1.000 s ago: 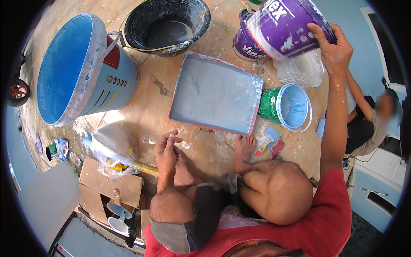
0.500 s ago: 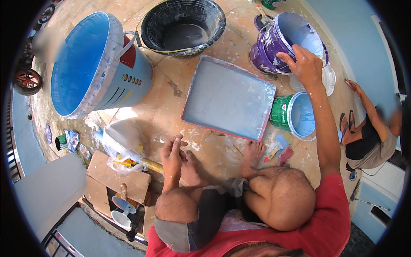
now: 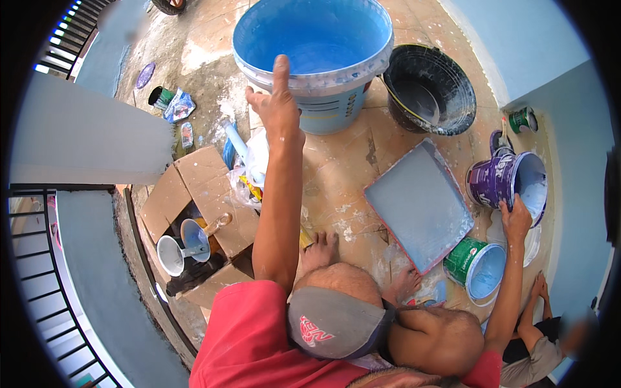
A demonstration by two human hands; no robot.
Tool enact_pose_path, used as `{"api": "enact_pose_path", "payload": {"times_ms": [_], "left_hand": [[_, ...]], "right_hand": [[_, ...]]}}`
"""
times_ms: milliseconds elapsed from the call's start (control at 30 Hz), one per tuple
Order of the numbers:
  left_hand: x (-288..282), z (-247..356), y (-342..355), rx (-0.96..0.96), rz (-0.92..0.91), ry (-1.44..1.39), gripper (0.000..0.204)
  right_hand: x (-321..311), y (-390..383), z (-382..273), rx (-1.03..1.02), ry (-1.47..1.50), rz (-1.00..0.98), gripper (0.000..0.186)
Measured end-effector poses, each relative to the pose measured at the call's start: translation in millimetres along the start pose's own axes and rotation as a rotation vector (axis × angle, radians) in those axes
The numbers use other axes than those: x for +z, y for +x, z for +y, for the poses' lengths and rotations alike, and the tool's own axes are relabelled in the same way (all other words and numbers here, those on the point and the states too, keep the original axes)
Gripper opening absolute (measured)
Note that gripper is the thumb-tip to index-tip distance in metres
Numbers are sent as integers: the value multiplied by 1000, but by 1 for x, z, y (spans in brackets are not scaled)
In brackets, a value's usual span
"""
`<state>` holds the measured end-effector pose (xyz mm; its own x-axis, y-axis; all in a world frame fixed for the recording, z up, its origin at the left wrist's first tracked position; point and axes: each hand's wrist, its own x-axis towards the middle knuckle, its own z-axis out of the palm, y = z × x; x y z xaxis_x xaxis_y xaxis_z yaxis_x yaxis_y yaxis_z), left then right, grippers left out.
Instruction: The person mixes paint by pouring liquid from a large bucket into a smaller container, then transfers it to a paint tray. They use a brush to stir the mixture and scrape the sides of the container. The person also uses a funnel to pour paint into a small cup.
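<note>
Clock positions read from the middle of the head view.

Item: blue bucket (image 3: pixel 330 107), large, upright on the floor (image 3: pixel 343 174), 12 o'clock. Its mouth faces up, presumably to leave the inside open to you.

Item: your left hand (image 3: pixel 281 113), in front of that bucket's near rim. Thumb extended upward, other fingers partly curled; whether this grip has hold of the rim, you cannot tell.

Item: purple bucket (image 3: pixel 493 181), paint-smeared inside, 3 o'clock, beyond the tray.

Item: your right hand (image 3: pixel 515 223), at the purple bucket's near rim, fingers bent, thumb apart. The placement suggests steadying; you cannot tell how firmly this grip closes.

Item: paint tray (image 3: pixel 420 207), red-edged, blue-grey inside, 3 o'clock. It lies flat, likely so wet paint stays level.

Item: green bucket (image 3: pixel 460 260), tipped toward your 4 o'clock, just beside the tray; contact unclear.

Item: black tub (image 3: pixel 446 68), between 1 and 2 o'clock, perhaps set there to stay within reach.

Item: cardboard box (image 3: pixel 213 187), flaps open, between 8 and 9 o'clock.
</note>
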<state>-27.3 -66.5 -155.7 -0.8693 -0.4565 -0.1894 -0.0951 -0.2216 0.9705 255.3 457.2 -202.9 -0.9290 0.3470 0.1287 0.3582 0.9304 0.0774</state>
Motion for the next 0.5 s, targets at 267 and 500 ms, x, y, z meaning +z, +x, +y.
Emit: {"api": "enact_pose_path", "payload": {"times_ms": [267, 500], "left_hand": [[-29, -15, -66, -5, -184, -156, 65], [-56, -14, -85, -86, -208, -168, 66]], "right_hand": [[16, -42, 24, 188, 80, 82, 53], [8, 20, -60, -71, -197, 125, 99]]}}
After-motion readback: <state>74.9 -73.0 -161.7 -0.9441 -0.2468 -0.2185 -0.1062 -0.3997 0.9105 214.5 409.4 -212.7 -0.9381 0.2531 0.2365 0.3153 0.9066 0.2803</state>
